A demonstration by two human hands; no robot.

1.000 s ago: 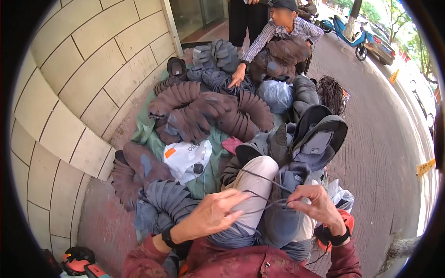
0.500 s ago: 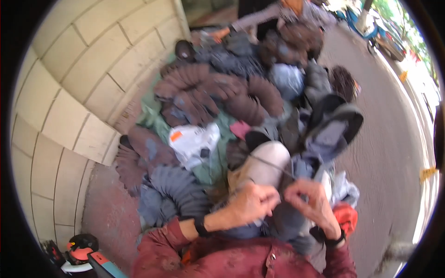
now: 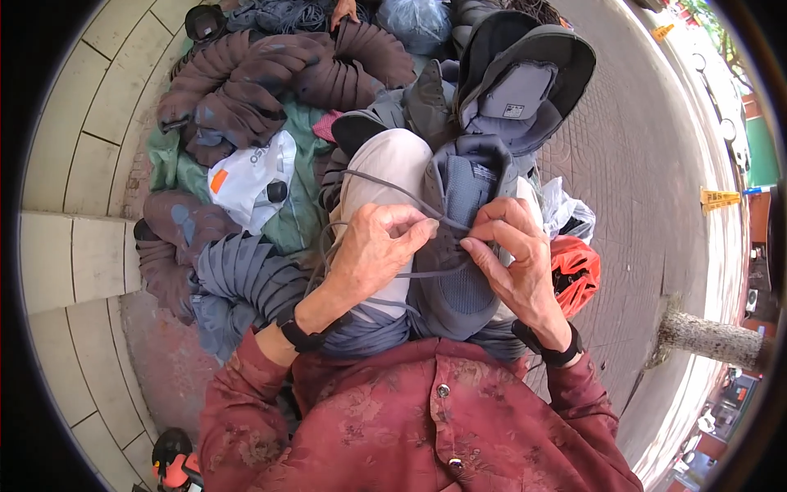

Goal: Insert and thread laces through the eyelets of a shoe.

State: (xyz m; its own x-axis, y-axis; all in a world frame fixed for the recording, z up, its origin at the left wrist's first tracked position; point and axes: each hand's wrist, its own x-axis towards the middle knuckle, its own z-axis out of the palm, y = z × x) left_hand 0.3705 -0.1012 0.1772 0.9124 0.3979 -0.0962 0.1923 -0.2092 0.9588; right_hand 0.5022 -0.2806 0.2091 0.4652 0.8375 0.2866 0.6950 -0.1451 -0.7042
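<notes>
A dark grey-blue shoe [image 3: 469, 299] rests on my lap with its toe toward me. Its grey shoelace [image 3: 385, 182] is partly threaded, and long loose lengths trail over my left knee. My left hand [image 3: 373, 250] is on the left side of the shoe, thumb and forefinger pinched on the lace. On the other side my right hand [image 3: 516, 254] pinches at the lace by the eyelets; its fingertips partly hide the exact grip. Beyond the shoe lies a larger dark shoe upper [image 3: 525, 74] with a grey lining.
Curved stacks of brown shoe uppers [image 3: 238, 78] and a blue-grey stack [image 3: 258, 275] lie on a green sheet [image 3: 299, 209]. A white plastic bag [image 3: 254, 180] sits among them. An orange bag [image 3: 576, 275] is at my right. Another person's hand [image 3: 344, 12] reaches in at the top.
My view has tilted down and come closer to the shoe. Both hands, earlier raised with the lace stretched out, are now down at the shoe's eyelets.
</notes>
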